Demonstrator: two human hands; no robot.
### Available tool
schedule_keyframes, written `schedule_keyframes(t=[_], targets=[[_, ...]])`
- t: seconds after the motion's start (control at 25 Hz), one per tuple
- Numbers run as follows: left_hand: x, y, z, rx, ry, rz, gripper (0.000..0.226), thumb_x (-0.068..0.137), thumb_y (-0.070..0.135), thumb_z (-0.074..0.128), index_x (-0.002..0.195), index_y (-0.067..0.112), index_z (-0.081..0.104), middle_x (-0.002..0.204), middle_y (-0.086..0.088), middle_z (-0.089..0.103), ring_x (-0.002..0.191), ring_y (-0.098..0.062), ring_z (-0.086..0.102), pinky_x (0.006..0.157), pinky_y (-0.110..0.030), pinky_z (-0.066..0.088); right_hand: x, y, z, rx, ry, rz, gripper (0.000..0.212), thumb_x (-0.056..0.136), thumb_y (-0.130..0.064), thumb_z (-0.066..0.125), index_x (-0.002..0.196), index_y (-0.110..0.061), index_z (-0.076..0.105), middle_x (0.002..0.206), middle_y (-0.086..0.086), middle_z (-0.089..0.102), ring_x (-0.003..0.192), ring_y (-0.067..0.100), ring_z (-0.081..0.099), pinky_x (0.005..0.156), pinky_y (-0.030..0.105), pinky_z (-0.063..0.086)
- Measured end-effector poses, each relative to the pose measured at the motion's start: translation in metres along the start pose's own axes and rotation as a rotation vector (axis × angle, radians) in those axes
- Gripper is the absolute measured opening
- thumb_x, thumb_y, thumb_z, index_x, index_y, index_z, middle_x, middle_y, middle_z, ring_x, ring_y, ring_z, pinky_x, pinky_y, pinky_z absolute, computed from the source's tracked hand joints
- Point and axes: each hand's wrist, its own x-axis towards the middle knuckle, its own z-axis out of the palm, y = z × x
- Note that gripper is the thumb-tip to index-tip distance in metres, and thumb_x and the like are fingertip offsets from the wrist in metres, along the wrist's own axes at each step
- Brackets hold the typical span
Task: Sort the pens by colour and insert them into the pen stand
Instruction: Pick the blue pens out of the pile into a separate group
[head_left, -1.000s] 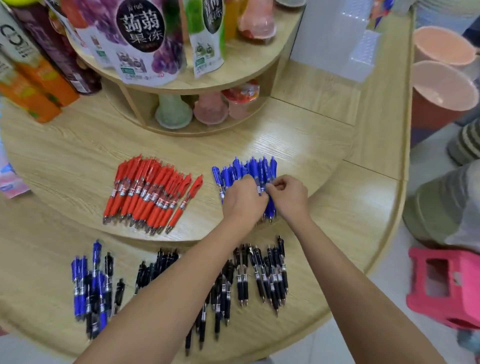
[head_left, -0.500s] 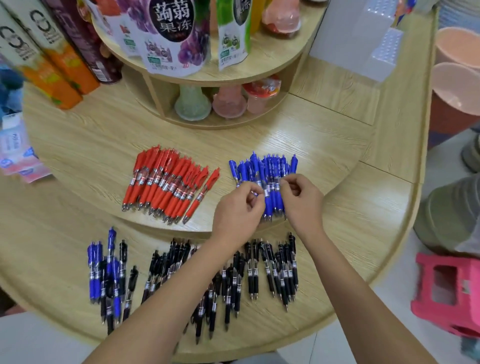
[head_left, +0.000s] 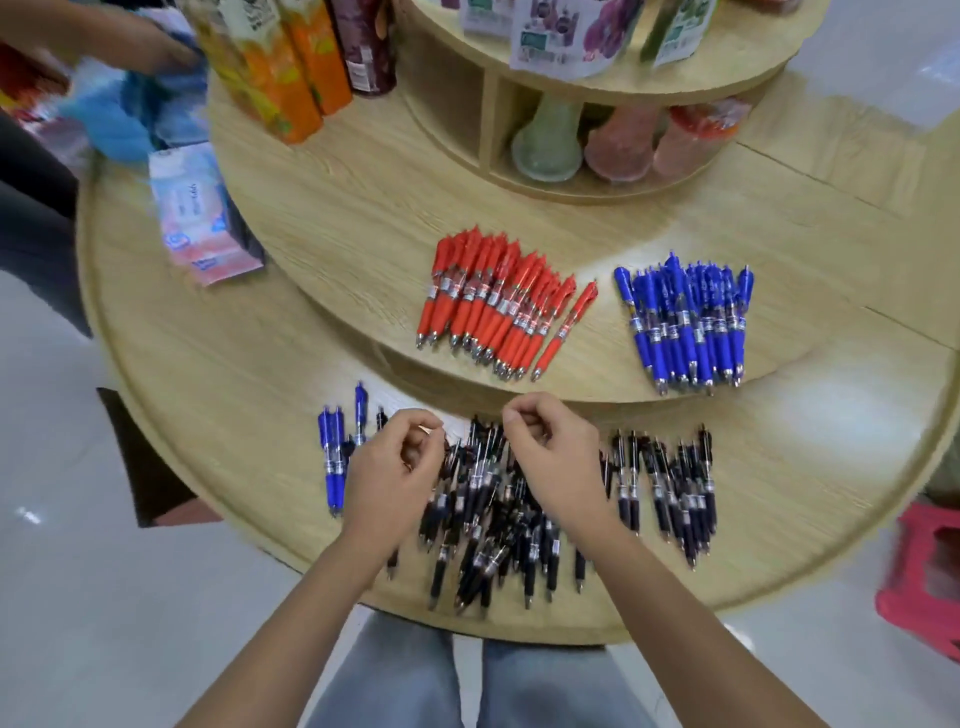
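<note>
Black pens (head_left: 519, 509) are being worked over now. They lie as a loose, crossed heap on the near lower tier (head_left: 208, 415) of pale wood, and a tidier black row (head_left: 670, 483) lies just to the right. Both hands are held over the heap, the left hand (head_left: 395, 467) at its left edge and the right hand (head_left: 556, 462) above its middle. The fingers of both are curled, thumb drawn to forefinger. Through the blur it cannot be told whether a pen is pinched in either, and none is plainly seen lifted.

A few stray blue pens (head_left: 335, 457) are left at the heap's left end, partly covered by the left hand. Farther off, on the middle tier (head_left: 363, 218), red pens (head_left: 493, 301) are fanned in one batch on the left. Sorted blue pens (head_left: 685, 322) are laid in another on the right, well apart from the red. No pen stand is seen anywhere.

Sorting is judged to be the step in hand, and well along. Next, the stray blues are likely to be picked clear of the black and carried far right to their batch. A fine pinch is called for, since the barrels overlap and would roll. Insertion is not yet begun.

Beyond the pens, juice cartons (head_left: 280, 67) are stood far left and a tissue pack (head_left: 197, 213) is set below them.
</note>
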Motion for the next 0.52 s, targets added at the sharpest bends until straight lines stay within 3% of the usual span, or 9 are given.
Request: schedule_keyframes(t=[0.12, 0.28, 0.4, 0.52], targets=[[0.006, -0.057, -0.033, 0.113, 0.033, -0.147, 0.005, 0.089, 0.022, 0.059, 0.091, 0.022, 0.063, 0.071, 0.000, 0.064, 0.068, -0.018, 0.060, 0.068, -0.037, 0.052, -0.003, 0.011, 0.070, -0.067, -0.152, 0.072, 0.009, 0.092, -0.016, 0.055, 0.088, -0.018, 0.064, 0.075, -0.003, 0.061, 0.065, 0.004, 0.051, 0.067, 0.024, 0.049], [0.017, -0.119, -0.053, 0.258, 0.001, -0.272, 0.014, 0.091, 0.025, 0.055, 0.101, 0.019, 0.062, 0.078, 0.005, 0.063, 0.070, -0.016, 0.058, 0.064, -0.028, 0.043, 0.000, 0.031, 0.143, -0.253, -0.239, 0.111, 0.015, 0.093, -0.016, 0.052, 0.094, -0.011, 0.066, 0.078, -0.004, 0.061, 0.066, 0.006, 0.053, 0.063, 0.018, 0.045], [0.027, -0.153, -0.052, 0.357, -0.062, -0.346, 0.021, 0.092, 0.028, 0.055, 0.109, 0.018, 0.059, 0.090, 0.005, 0.064, 0.076, -0.014, 0.055, 0.066, -0.025, 0.040, 0.006, 0.049, 0.180, -0.472, -0.335, 0.141, 0.015, 0.092, -0.014, 0.049, 0.093, -0.012, 0.064, 0.081, 0.003, 0.065, 0.071, 0.020, 0.059, 0.068, 0.035, 0.054], [0.032, -0.174, -0.044, 0.409, -0.147, -0.373, 0.031, 0.090, 0.034, 0.057, 0.115, 0.017, 0.054, 0.103, 0.000, 0.062, 0.083, -0.017, 0.059, 0.069, -0.028, 0.045, 0.008, 0.059, 0.198, -0.658, -0.381, 0.189, 0.017, 0.090, -0.010, 0.047, 0.099, -0.010, 0.061, 0.095, 0.008, 0.065, 0.082, 0.026, 0.062, 0.070, 0.037, 0.054]])
